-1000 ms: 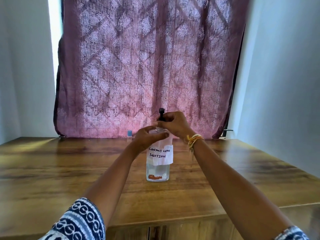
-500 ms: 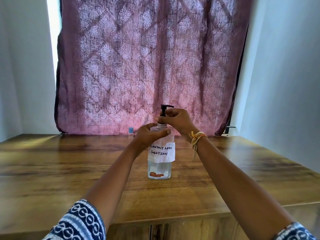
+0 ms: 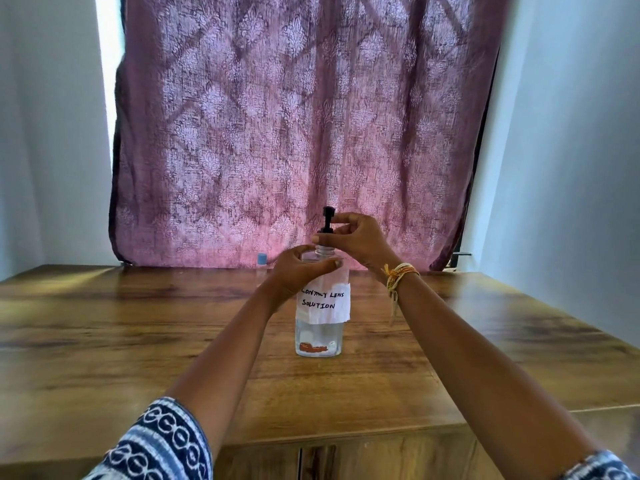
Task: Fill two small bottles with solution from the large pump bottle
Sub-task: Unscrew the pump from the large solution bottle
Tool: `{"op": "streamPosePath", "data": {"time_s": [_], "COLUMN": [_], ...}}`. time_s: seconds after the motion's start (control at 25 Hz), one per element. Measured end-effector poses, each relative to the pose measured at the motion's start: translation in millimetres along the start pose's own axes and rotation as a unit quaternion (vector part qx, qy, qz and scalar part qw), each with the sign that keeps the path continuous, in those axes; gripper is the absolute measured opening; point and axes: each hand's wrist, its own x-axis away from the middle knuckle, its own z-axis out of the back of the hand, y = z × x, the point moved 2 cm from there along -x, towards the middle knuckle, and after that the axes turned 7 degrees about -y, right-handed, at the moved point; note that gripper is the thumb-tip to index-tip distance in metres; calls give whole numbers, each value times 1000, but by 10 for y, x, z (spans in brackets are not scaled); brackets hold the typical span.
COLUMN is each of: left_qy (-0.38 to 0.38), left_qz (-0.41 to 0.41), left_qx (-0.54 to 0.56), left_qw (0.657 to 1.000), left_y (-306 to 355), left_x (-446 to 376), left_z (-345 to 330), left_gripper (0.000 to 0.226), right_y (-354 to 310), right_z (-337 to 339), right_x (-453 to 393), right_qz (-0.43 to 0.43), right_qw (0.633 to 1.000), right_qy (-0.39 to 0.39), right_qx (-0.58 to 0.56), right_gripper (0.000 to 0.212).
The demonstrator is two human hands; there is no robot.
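- The large pump bottle (image 3: 320,320) stands upright near the middle of the wooden tabletop (image 3: 104,341), its paper label (image 3: 323,301) reading "contact lens solution".
- The left hand (image 3: 298,271) wraps the bottle's shoulder, grip closed around it and holding it steady.
- The right hand (image 3: 360,239) pinches the collar just below the black pump head (image 3: 327,216), fingers curled around it; the likely step is unscrewing the pump or unlocking it.
- To do this well, keep the left grip firm and low enough that the bottle cannot spin or tip while the right hand twists.
- Turn only the collar, with short wrist turns, and keep the bottle flat on the tabletop so no solution slops out.
- If the pump comes off, lift it straight up so that any tube below it clears the neck without flicking drops.
- One small bottle with a blue cap (image 3: 261,259) stands at the back by the curtain (image 3: 294,133), well apart; a second is not visible, so both need bringing close before filling.
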Motion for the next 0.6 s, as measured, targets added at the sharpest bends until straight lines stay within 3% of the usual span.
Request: {"op": "streamPosePath", "data": {"time_s": [0.32, 0.48, 0.6], "left_qy": [-5, 0, 3], "left_qz": [0, -2, -4], "left_qx": [-5, -6, -2], "left_qw": [1000, 1000, 1000], "left_y": [5, 9, 26], "left_x": [13, 15, 21], "left_z": [-7, -9, -12], "left_gripper": [41, 22, 19], "right_y": [24, 8, 16], "right_z": [31, -46, -55], "right_x": [-32, -53, -39], "right_qz": [-18, -8, -4], "right_qw": [998, 998, 1000], "right_qy": [-23, -56, -14], "right_qx": [-56, -21, 2], "right_gripper": [30, 39, 40]}}
